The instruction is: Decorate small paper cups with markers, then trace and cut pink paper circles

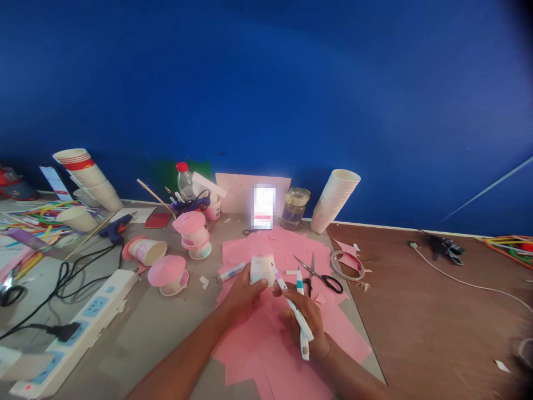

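My left hand [244,291] grips a small white paper cup [262,269] tipped on its side over pink paper sheets [287,339]. My right hand [308,322] is closed round two white pens [297,311]; one pen's tip touches the cup's side, the other has a teal tip pointing up. Black-handled scissors [318,273] lie open just right of the cup. A glue stick [231,272] lies left of the cup.
Cups covered in pink paper [169,273] stand to the left, with a glue gun [116,226], a white power strip [79,328] and black cables. Stacks of paper cups [333,200] lean on the blue wall. A tape roll [347,264], a jar [295,208] and a bottle [184,180] are nearby.
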`<action>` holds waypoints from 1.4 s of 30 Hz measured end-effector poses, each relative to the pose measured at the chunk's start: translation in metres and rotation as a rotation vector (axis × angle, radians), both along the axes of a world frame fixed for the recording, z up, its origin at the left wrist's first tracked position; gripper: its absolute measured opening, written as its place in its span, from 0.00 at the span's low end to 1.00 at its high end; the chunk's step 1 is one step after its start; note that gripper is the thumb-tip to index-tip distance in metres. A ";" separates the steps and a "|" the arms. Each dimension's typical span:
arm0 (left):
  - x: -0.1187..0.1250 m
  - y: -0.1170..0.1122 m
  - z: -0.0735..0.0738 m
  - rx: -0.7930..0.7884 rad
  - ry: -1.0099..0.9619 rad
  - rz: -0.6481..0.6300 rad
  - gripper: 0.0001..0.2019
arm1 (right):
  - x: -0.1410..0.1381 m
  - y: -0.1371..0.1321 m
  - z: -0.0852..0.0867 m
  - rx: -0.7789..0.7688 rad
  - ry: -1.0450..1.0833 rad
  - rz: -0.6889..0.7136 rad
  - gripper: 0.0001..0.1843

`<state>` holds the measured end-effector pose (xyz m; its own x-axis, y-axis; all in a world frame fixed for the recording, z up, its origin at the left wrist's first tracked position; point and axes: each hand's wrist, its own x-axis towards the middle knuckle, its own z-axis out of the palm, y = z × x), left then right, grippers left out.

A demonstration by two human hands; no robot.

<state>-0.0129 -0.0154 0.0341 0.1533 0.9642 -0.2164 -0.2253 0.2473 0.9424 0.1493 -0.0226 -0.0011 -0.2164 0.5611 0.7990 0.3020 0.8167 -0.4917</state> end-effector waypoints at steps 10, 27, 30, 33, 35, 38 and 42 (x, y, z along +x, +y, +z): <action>0.001 0.003 -0.006 0.042 0.109 0.102 0.19 | 0.001 -0.001 -0.006 0.005 0.014 0.002 0.17; -0.002 0.000 -0.018 -0.011 0.015 0.263 0.18 | 0.000 0.000 -0.009 -0.057 0.075 0.090 0.17; -0.003 -0.001 -0.018 0.017 -0.027 0.270 0.21 | 0.000 0.001 -0.008 -0.062 0.085 0.104 0.17; -0.004 -0.002 -0.018 0.007 0.054 0.260 0.22 | 0.000 0.001 -0.005 -0.051 0.088 0.097 0.16; -0.004 -0.002 -0.018 0.007 0.131 0.245 0.19 | 0.000 0.000 -0.004 -0.045 0.073 0.084 0.16; -0.003 -0.002 -0.021 -0.004 0.156 0.230 0.15 | 0.000 -0.001 -0.003 -0.038 0.047 0.058 0.17; 0.001 -0.003 -0.023 -0.007 -0.017 0.199 0.18 | 0.001 -0.001 -0.004 -0.023 0.029 0.008 0.17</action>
<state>-0.0116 -0.0180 0.0109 -0.0367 0.9743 -0.2223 -0.2868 0.2028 0.9363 0.1499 -0.0235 -0.0047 -0.1983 0.5780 0.7916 0.2810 0.8072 -0.5191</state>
